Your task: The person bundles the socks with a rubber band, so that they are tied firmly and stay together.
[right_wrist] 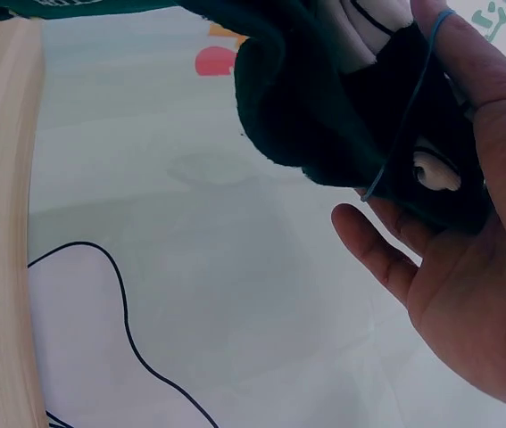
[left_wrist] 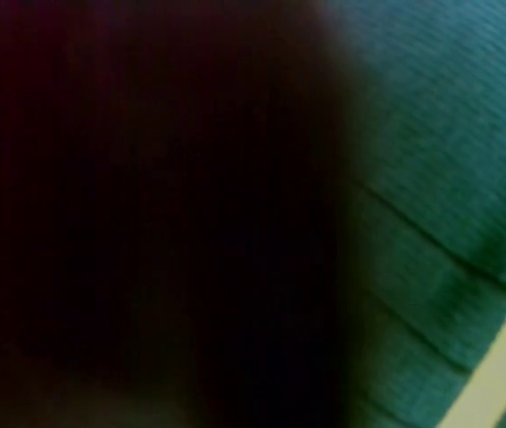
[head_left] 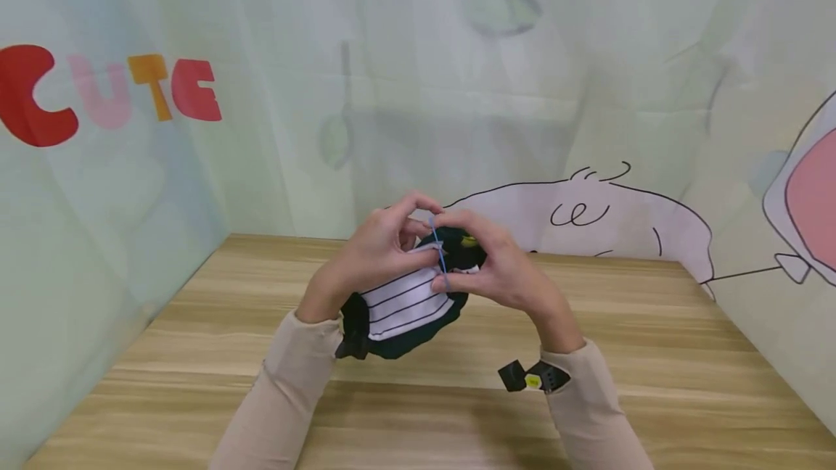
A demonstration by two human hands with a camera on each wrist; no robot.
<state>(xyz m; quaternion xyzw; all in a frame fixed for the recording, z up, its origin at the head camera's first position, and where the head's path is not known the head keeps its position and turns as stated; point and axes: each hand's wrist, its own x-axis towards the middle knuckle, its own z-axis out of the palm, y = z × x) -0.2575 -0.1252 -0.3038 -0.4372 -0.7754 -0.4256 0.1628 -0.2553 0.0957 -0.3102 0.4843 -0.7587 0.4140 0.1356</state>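
Observation:
A bundle of soft cloth [head_left: 408, 303], dark green with a white panel crossed by thin dark lines, is held above the table. My left hand [head_left: 382, 245] grips its upper part, thumb over the white panel. A thin blue rubber band [head_left: 444, 260] is stretched between the thumb and index finger of my right hand [head_left: 506, 263], across the bundle's far end. In the right wrist view, the rubber band [right_wrist: 409, 111] spans the dark end of the cloth [right_wrist: 293, 107], which lies by my palm. Ribbed green fabric [left_wrist: 440, 187] and a dark blur fill the left wrist view.
A wood-grain table [head_left: 215, 354] lies below both hands. Printed hangings [head_left: 274, 129] with letters and drawings stand behind it and at both sides. A black device with a yellow label [head_left: 534, 381] is on the right sleeve.

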